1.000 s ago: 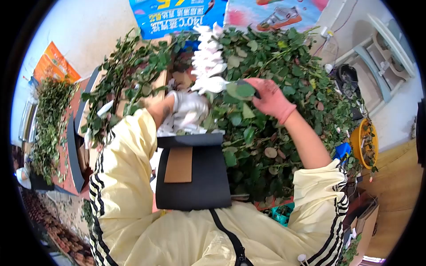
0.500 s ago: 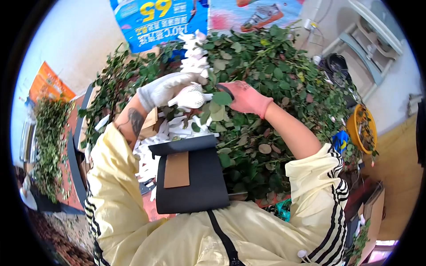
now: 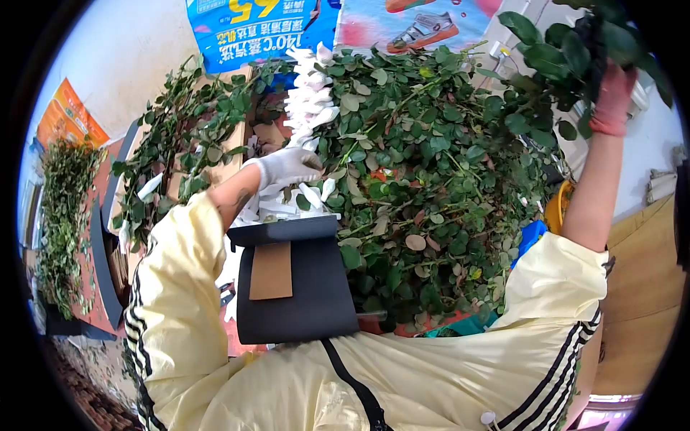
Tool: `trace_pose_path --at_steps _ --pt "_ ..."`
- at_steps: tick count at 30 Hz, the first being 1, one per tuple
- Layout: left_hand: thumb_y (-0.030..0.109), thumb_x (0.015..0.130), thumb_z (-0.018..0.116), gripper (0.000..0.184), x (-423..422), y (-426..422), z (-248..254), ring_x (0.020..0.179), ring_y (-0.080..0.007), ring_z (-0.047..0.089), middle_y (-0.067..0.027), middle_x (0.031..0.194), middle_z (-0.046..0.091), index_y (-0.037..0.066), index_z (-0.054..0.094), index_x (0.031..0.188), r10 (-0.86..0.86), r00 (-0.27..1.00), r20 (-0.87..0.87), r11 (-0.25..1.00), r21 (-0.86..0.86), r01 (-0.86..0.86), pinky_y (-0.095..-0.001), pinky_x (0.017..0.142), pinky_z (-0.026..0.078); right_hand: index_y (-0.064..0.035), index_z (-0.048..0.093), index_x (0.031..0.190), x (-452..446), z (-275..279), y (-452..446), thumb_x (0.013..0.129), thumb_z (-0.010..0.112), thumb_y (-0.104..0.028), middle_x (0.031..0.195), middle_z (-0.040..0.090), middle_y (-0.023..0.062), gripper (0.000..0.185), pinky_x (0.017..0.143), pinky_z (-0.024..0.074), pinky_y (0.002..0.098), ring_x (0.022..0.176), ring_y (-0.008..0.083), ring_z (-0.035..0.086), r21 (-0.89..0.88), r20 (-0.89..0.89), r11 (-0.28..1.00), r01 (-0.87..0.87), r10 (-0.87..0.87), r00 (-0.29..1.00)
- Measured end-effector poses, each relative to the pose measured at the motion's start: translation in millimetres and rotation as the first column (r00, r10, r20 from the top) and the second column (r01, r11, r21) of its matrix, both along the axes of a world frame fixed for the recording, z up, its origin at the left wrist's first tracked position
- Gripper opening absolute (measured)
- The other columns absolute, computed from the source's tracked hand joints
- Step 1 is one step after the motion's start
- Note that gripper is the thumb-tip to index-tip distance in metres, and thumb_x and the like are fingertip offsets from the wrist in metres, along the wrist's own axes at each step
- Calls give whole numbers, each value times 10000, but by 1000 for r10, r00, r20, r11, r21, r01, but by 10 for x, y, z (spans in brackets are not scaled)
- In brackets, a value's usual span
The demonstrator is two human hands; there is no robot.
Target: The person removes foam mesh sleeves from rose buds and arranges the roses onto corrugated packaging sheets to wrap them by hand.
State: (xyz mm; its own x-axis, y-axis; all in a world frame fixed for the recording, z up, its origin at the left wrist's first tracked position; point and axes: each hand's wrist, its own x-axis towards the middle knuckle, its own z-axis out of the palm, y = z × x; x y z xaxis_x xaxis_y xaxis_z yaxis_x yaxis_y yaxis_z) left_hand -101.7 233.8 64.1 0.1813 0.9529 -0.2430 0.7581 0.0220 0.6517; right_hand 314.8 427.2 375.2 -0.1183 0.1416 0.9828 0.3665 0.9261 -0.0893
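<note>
My left hand point(image 3: 289, 167), in a pale grey-white glove, is over a heap of small white sleeves point(image 3: 277, 205). Its fingers are curled together, and anything inside them is hidden. Just below its fingertips lies a white-wrapped bud point(image 3: 311, 195). A stack of white-wrapped buds point(image 3: 310, 100) runs away from me behind it. My right hand point(image 3: 614, 97), in a pink glove with dark fingers, is raised at the upper right. It is closed around leafy stems point(image 3: 553, 57), whose large green leaves partly cover the fingers.
A broad pile of leafy cut stems point(image 3: 424, 172) covers the table's middle and right. In front of me stands a black padded stand point(image 3: 298, 309) with a cardboard piece point(image 3: 272, 271). More foliage point(image 3: 180, 129) lies left. A yellow basket point(image 3: 557, 208) is at right, below a wall poster point(image 3: 266, 32).
My right hand has swung from the middle to the upper right, lifting leafy stems. My left hand has moved lower; the white-netted bud it held no longer shows in it.
</note>
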Motion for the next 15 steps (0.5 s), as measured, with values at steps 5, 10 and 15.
trace_pose_path --at_steps 5,10,15 --pt "419 807 611 516 -40 464 -510 945 -258 607 -161 1045 641 15 605 1129 -11 980 -200 993 -121 -13 -349 823 473 22 530 1206 23 -187 -86 912 515 -170 1198 573 114 352 965 403 344 1096 232 547 53 191 998 -26 15 981" --pt "447 756 638 378 169 766 -1041 627 -197 579 -43 672 635 80 720 800 -95 981 -168 927 -375 26 -367 518 451 -16 509 1215 -479 -896 -229 840 591 -76 1185 560 133 388 899 441 337 1071 247 552 160 373 977 -140 72 925" --pt "230 745 640 274 369 882 -1105 606 -213 647 -109 650 650 -26 680 834 -65 915 -398 981 -195 -16 -366 517 491 -62 545 1137 -1019 -1316 -625 654 639 -84 1154 552 136 492 855 475 355 1006 292 570 104 763 932 -346 149 629"
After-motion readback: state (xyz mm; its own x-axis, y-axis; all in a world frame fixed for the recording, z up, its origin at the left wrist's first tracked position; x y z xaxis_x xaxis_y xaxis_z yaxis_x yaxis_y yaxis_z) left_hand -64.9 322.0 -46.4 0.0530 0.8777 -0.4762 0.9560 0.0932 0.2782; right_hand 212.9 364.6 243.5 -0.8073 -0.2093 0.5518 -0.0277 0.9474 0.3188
